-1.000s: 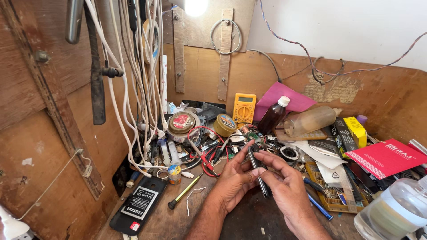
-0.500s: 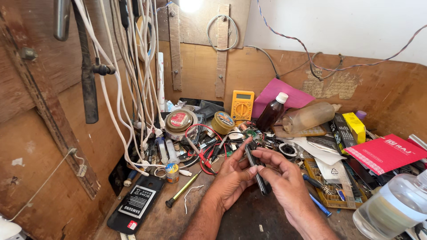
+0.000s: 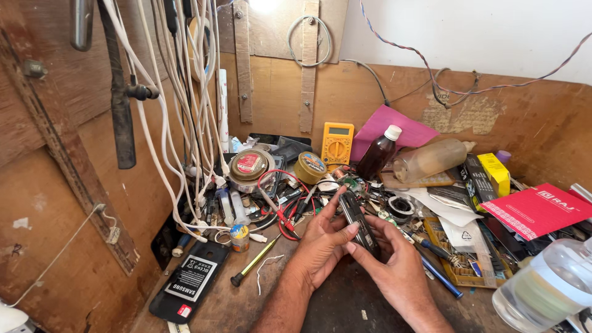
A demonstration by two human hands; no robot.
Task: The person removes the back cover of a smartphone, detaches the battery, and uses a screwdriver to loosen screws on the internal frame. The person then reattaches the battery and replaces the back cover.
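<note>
1. Two hands work over the table [image 3: 240, 305]: the left hand [image 3: 320, 243] and the right hand [image 3: 394, 265] together hold one dark mobile phone [image 3: 359, 223], tilted on edge.
2. The left fingers [image 3: 341, 231] curl and pinch the phone's near side; the right fingers [image 3: 361, 251] press together under its lower end.
3. Just left of the fingers lie one yellow-handled screwdriver [image 3: 256, 265] and one tangle of red wires [image 3: 280, 206].
4. Beyond the fingers stand one yellow multimeter [image 3: 336, 143], one brown bottle [image 3: 377, 154] and two round tape rolls [image 3: 250, 166].
5. Right of the fingers lie one blue pen [image 3: 441, 277] and one red booklet [image 3: 536, 209], with a clear plastic bottle [image 3: 546, 290] at the frame's edge.
6. Bare table shows only below the wrists; clutter hems every other side.
</note>
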